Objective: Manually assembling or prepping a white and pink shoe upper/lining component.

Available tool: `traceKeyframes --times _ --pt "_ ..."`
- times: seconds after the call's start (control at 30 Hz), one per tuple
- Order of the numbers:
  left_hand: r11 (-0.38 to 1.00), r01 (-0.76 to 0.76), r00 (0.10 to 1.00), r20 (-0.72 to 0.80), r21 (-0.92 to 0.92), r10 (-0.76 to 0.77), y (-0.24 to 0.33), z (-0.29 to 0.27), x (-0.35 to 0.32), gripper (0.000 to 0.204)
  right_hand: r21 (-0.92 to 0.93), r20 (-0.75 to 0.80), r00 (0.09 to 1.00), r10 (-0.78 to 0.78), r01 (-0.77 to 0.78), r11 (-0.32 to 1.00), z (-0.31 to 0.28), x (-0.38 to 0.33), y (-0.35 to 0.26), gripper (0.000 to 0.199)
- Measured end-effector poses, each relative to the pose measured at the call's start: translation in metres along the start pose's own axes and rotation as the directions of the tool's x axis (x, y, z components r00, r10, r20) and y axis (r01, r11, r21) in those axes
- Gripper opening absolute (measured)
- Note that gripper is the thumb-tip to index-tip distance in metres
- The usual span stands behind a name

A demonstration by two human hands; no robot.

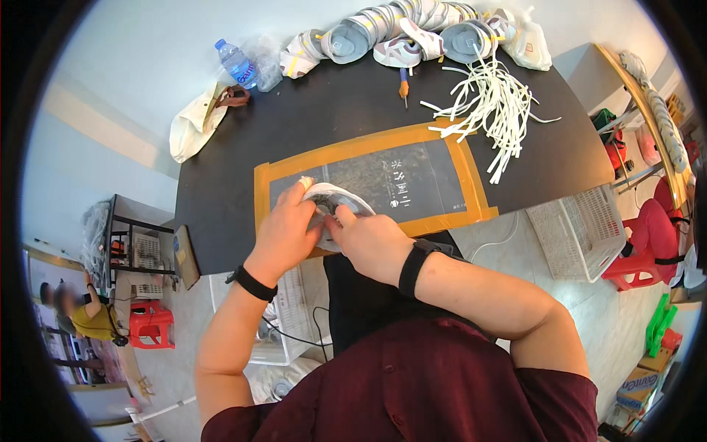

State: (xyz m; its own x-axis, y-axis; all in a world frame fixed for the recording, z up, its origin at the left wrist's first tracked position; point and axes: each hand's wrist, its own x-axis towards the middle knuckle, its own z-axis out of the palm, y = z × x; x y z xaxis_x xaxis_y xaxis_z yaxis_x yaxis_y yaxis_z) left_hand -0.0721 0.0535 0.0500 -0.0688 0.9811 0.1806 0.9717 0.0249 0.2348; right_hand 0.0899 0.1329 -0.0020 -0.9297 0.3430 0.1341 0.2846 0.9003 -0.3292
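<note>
Both my hands are on a whitish shoe upper with a grey lining, above the near edge of a dark table. My left hand grips its left side, with a fingertip covered in something pale. My right hand is closed at the near side, thumb and forefinger reaching into the opening. What the right fingertips pinch inside is hidden. Beneath lies a dark printed sheet, bordered with orange-brown tape. Beyond it sits a small tool with an orange and blue handle.
A row of nested shoe uppers lines the table's back. White laces spread at right. A water bottle and cream cloth bag sit left. Plastic crates stand below. Other people are at both sides, one in a yellow top.
</note>
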Motion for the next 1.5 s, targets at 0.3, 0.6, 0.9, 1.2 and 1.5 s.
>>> traceKeyframes --times 0.3,0.6,0.9,1.2,1.5 --pt "0.976 -0.035 0.99 0.142 0.215 0.004 -0.004 0.003 0.01 0.012 -0.016 -0.01 0.999 -0.04 0.04 0.999 -0.007 -0.003 0.001 0.051" --pt "0.981 -0.013 0.989 0.148 0.191 -0.015 0.008 -0.003 0.014 0.011 0.055 0.027 1.0 -0.015 0.014 0.998 -0.011 0.006 0.004 0.05" --pt "0.967 -0.057 0.998 -0.01 0.25 0.061 -0.006 0.011 0.009 0.008 0.123 0.05 0.998 -0.026 0.02 0.992 -0.015 0.015 0.006 0.038" --pt "0.94 -0.118 0.987 0.138 0.32 0.077 0.005 -0.003 0.018 0.008 0.115 0.115 0.993 -0.031 0.018 0.993 -0.02 0.016 0.008 0.042" --pt "0.947 -0.126 0.992 0.026 0.295 0.124 -0.007 0.0 0.021 0.005 0.084 0.212 0.977 -0.023 0.005 0.996 -0.024 0.025 0.006 0.056"
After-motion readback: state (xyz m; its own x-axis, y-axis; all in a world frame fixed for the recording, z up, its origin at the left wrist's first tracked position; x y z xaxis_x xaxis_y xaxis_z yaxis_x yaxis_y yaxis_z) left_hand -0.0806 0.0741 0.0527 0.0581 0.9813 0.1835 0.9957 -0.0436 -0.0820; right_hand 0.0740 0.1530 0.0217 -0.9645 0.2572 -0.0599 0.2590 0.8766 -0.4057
